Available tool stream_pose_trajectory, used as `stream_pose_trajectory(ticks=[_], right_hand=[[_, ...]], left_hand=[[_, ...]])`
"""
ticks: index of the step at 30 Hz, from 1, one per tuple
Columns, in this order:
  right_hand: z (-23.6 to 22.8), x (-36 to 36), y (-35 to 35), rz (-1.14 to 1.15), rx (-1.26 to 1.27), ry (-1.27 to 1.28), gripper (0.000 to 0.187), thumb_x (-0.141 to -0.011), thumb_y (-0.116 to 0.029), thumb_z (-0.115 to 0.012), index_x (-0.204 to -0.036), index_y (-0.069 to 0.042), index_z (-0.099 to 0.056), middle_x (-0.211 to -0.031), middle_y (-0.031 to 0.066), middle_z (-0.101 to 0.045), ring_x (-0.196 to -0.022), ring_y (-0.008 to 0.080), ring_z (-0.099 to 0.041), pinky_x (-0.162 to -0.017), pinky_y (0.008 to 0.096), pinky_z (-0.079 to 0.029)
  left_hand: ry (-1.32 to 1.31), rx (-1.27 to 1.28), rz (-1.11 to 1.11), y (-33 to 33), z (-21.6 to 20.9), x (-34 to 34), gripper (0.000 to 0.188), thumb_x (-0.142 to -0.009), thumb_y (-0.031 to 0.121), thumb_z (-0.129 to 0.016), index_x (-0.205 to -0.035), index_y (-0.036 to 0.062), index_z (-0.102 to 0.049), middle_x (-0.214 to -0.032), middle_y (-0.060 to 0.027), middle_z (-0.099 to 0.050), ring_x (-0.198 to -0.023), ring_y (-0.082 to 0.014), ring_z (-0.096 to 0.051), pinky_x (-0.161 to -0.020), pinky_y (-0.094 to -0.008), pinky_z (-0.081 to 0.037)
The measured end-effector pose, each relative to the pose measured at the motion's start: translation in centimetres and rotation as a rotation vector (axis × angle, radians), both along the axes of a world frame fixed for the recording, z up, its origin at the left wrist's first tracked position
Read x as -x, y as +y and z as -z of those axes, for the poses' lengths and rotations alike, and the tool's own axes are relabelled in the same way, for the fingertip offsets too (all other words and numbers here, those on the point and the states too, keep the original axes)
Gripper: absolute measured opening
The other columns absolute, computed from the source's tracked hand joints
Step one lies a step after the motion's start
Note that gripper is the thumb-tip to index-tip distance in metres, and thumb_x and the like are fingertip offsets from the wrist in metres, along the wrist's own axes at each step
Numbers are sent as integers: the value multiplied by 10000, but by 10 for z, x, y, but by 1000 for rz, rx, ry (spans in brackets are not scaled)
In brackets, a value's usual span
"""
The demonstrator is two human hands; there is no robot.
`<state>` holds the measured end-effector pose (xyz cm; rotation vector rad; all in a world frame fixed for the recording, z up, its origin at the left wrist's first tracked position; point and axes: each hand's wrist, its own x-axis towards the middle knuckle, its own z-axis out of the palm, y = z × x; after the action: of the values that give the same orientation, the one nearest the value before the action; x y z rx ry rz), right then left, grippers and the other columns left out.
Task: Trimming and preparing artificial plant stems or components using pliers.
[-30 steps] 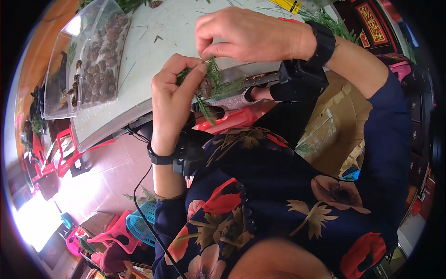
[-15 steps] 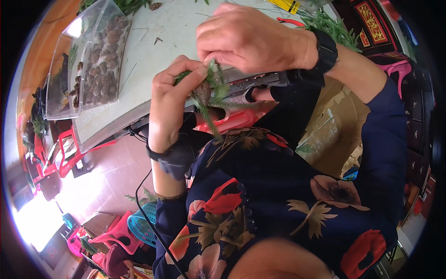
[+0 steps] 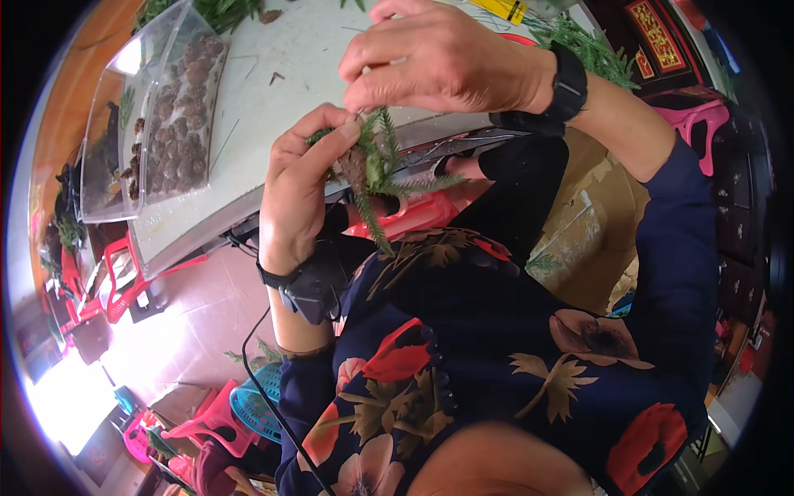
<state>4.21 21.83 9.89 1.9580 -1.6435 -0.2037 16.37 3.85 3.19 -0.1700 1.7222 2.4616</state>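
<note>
Just past the table's near edge, my left hand [image 3: 291,186] is closed, thumb and fingers pinching a green artificial pine sprig [image 3: 379,172]. A brown pine cone [image 3: 353,169] sits among its needles, below the thumb, and the sprig's tips hang toward my lap. Right above it, my right hand [image 3: 451,64] has its fingers curled together close to the left fingertips. Whatever those right fingers hold is too small or too hidden to name.
On the pale table [image 3: 256,116] at left stands a clear plastic box [image 3: 107,169] holding many pine cones. Green branches [image 3: 583,50] lie far right. Pink stools [image 3: 705,132], a cardboard box [image 3: 591,219] and a teal basket [image 3: 258,403] surround me.
My right hand has shifted slightly up and to the left. The left hand keeps its pinch on the sprig, whose needles now show more spread out.
</note>
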Motion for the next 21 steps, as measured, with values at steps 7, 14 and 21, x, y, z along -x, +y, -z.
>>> stream_pose_trajectory(ticks=[7,14,21], right_hand=[[46,7,-9,-219,267,-400,91,-807,-169,-625,-885,-128,-647,-852,6,-589,-739,165,-589,-807,375,-432],[45,-15,0,334,89,-1154,132,-821,-204,-634,-840,-78,-671,-744,9,-600,-670,200,-584,-694,345,-465],[62,29,34,753,25,-1383,372,-822,-365,-668,-894,0,-670,-758,87,-647,-736,256,-634,-652,340,-483]], left_hand=[[-92,39,-27,0,2,-8,64,-903,69,-571,-875,23,-606,-793,8,-602,-729,-56,-533,-675,-210,-405],[353,925,-145,20,4,-4,55,-901,22,-556,-873,0,-598,-768,-34,-591,-724,-99,-560,-639,-244,-425],[597,1307,-381,25,20,4,55,-885,35,-592,-860,-13,-600,-696,-57,-548,-636,-128,-554,-615,-247,-427]])
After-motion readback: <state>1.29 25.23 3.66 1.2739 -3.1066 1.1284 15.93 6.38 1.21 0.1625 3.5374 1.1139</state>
